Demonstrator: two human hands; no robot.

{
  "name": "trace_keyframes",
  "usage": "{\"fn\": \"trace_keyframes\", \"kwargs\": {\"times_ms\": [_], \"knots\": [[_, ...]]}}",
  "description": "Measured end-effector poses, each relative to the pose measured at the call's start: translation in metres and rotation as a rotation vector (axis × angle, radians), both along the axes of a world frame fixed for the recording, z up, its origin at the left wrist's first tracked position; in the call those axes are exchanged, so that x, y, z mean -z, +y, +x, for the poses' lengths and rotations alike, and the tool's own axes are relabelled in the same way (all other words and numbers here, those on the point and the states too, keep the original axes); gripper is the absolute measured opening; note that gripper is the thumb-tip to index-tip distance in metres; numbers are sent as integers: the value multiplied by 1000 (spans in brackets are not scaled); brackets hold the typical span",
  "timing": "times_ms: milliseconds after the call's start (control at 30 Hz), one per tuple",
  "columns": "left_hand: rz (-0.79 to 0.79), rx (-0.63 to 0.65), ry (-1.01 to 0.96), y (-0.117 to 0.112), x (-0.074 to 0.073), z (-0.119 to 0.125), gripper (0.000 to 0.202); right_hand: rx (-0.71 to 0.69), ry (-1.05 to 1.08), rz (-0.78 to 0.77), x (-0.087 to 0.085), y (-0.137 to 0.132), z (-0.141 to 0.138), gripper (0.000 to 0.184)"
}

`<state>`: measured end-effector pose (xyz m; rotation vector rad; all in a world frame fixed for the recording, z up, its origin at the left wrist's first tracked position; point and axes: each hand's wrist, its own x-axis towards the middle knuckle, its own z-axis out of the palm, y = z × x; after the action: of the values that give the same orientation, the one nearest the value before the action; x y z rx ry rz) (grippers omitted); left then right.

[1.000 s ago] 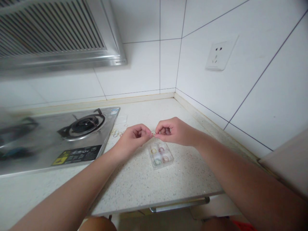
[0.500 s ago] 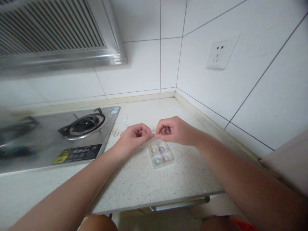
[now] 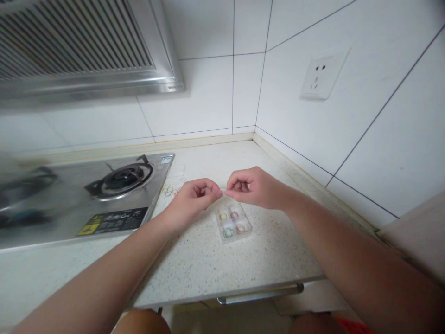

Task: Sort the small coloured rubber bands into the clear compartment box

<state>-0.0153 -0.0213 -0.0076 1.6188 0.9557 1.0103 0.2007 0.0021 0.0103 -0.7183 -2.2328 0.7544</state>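
Clear divided box (image 3: 238, 236) nearest us, coloured rings (image 3: 228, 233) inside. Just beyond, our left hand (image 3: 196, 195) and right hand (image 3: 249, 186) pinch pale band (image 3: 223, 189), seemingly looped, between them; best we grip lightly, evenly. Farther left, loose rings (image 3: 168, 191) beside hob (image 3: 74, 195).

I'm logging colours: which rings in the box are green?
The near-left rings in the box; its other visible rings look yellow, pinkish and brownish.

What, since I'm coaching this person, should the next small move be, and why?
Probably lower the thin whitish curved band, pinched by the left hand and right hand, toward the clear plastic divided box: it sits close by, holding thin coloured rings.
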Motion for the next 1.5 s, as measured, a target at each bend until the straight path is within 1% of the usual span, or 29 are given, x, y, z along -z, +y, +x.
{"fn": "trace_keyframes", "kwargs": {"times_ms": [333, 600, 833, 1000, 1100, 1267, 1500], "knots": [[2, 21, 4, 0, 2, -2, 26, -7, -15, -1, -1, 0, 0, 18], [9, 35, -4, 0, 0, -2, 28, 0, -16, 0, -1, 0, 0, 16], [31, 54, -28, 3, 5, -7, 26, 18, 6, 7, -4, 1, 2, 16], [48, 49, 3, 6, 6, -10, 24, 23, 57, -24, -5, 1, 4, 18], [56, 38, 35, 6, 4, -11, 26, -1, 54, -75, -7, -1, 5, 20], [88, 2, 108, 6, 1, -12, 27, -100, -66, -198, -12, -5, 7, 22], [101, -1, 175, 6, -2, -9, 26, -196, -420, -306, -16, -13, 2, 19]]}}
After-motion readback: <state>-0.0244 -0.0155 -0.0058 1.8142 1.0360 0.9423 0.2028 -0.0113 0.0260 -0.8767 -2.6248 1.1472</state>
